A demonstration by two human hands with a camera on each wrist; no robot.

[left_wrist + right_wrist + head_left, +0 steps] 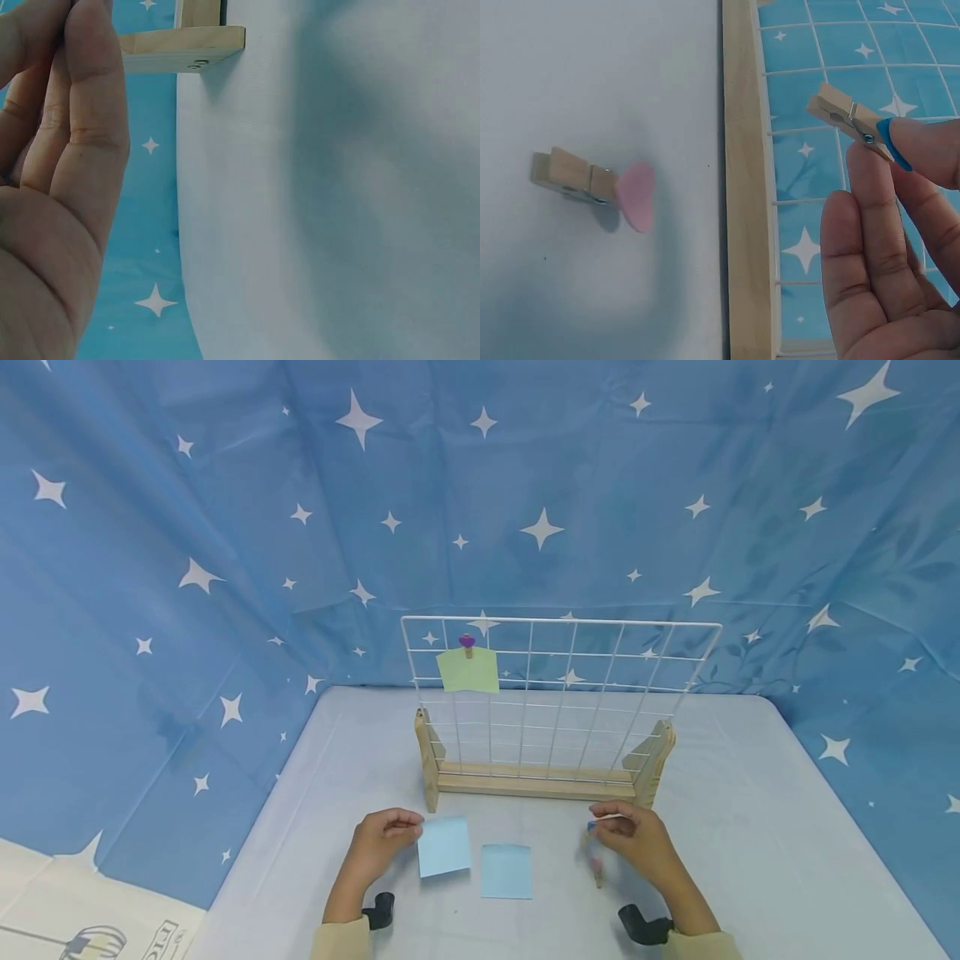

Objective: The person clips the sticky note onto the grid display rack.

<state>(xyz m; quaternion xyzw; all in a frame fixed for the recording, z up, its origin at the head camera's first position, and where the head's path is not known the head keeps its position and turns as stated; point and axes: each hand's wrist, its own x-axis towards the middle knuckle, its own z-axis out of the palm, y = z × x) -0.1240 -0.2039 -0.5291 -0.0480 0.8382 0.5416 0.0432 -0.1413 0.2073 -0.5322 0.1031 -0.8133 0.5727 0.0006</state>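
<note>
My left hand [384, 843] pinches a light blue sticky note [444, 847] at its left edge, held over the table. A second blue sticky note [506, 872] lies flat just to the right. In my right hand [636, 843], thumb and fingertips pinch a small wooden clothespin [847, 116] with a blue decoration on its end. Below that hand, a clothespin with a pink heart [636, 196] lies on the table. Behind both hands stands a white wire grid [562, 693], where a purple-heart clothespin [467, 643] fastens a yellow-green note [468, 671]. The left wrist view shows no note.
The grid rises from a wooden base [525, 782] with an upright wooden bracket [654, 764] at each end. A white cloth covers the table [750, 827]. A blue star-patterned curtain [540, 485] hangs behind it.
</note>
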